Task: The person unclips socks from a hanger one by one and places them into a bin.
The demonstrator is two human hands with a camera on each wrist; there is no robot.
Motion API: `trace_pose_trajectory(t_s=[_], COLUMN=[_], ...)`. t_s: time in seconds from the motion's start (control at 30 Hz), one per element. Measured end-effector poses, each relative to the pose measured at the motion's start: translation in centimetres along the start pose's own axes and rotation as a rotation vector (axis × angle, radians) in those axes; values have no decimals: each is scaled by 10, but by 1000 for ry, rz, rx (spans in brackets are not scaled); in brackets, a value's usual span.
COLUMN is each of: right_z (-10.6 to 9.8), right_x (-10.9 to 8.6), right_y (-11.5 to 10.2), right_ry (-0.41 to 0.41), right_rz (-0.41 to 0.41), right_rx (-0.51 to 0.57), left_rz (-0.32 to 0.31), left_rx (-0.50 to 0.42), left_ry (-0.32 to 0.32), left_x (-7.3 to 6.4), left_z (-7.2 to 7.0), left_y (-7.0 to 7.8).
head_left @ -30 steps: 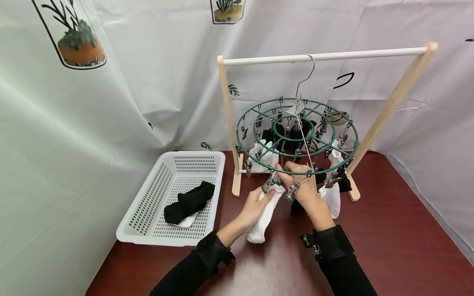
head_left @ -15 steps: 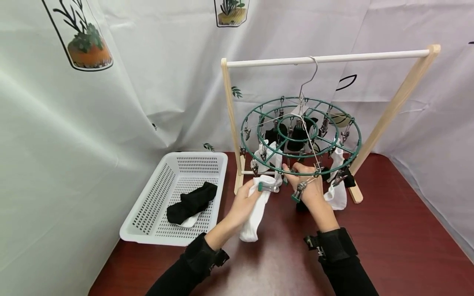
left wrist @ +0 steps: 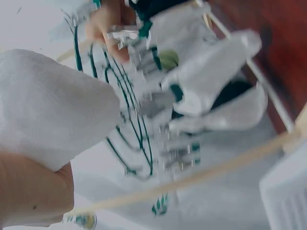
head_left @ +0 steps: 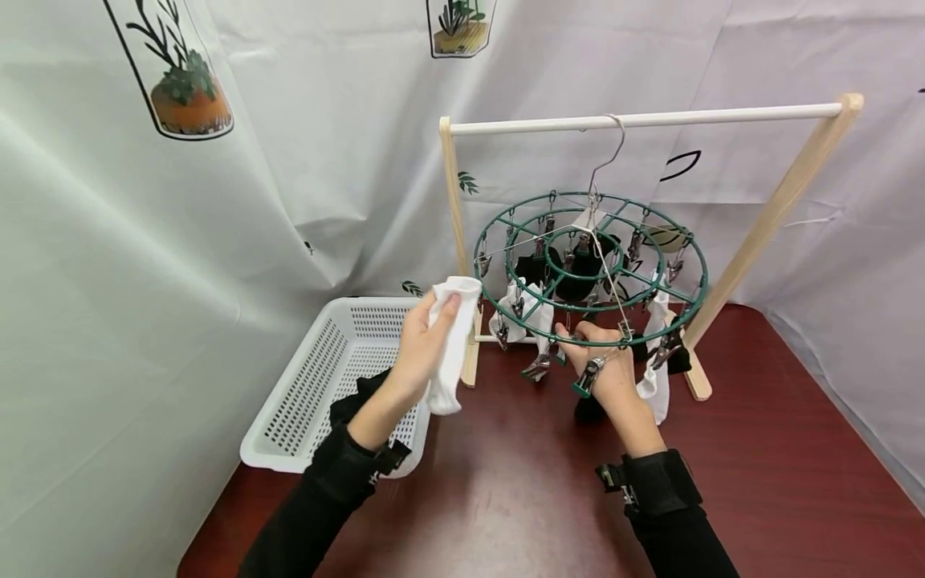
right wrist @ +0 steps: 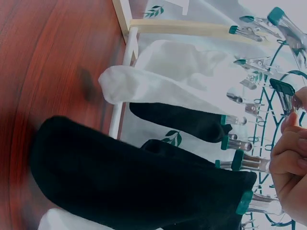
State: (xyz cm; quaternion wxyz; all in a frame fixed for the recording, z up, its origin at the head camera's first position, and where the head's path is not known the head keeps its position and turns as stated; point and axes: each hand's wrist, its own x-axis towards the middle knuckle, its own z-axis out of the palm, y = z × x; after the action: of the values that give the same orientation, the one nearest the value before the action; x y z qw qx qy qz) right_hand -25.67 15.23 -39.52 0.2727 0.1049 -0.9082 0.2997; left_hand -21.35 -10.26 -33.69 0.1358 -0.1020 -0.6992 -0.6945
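My left hand [head_left: 419,341] grips a white sock [head_left: 455,341] near its upper end, left of the round green hanger [head_left: 499,301]. The sock hangs down from the fingers, free of any clip. In the left wrist view the white sock [left wrist: 53,105] covers much of the hand. My right hand [head_left: 603,365] is under the hanger's front rim. There it pinches a metal clip [right wrist: 283,93] with a green tip, between thumb and fingers. Black socks [right wrist: 144,177] and white socks [right wrist: 168,76] hang from other clips around it.
A white perforated basket [head_left: 289,433] stands at the left, with a black sock [head_left: 354,397] partly hidden by my left arm. The hanger hooks over the white bar [head_left: 520,126] of a wooden stand [head_left: 776,209]. A dark red table [head_left: 520,498] lies below.
My left hand has drawn the white sock out of a clip, then moved left and up with it toward the basket. That clip now hangs bare. My right hand stays under the rim.
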Motion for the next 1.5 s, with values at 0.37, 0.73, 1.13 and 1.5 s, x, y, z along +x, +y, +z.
trace_pose_trajectory(t_s=[0.37, 0.73, 1.13, 1.5], right_z=[-2, -2, -1, -6], right_x=[-2, -8, -12, -12], right_y=[3, 4, 7, 2], right_ry=[-25, -45, -18, -34], right_rz=[45, 63, 43, 84], right_rx=[-9, -7, 6, 24], left_rz=[-29, -96, -140, -177], left_rx=[531, 1061, 1281, 1394], left_ry=[-61, -318, -528, -518], left_x=[78, 65, 42, 50], left_z=[-64, -100, -96, -95], left_y=[-58, -135, -154, -136])
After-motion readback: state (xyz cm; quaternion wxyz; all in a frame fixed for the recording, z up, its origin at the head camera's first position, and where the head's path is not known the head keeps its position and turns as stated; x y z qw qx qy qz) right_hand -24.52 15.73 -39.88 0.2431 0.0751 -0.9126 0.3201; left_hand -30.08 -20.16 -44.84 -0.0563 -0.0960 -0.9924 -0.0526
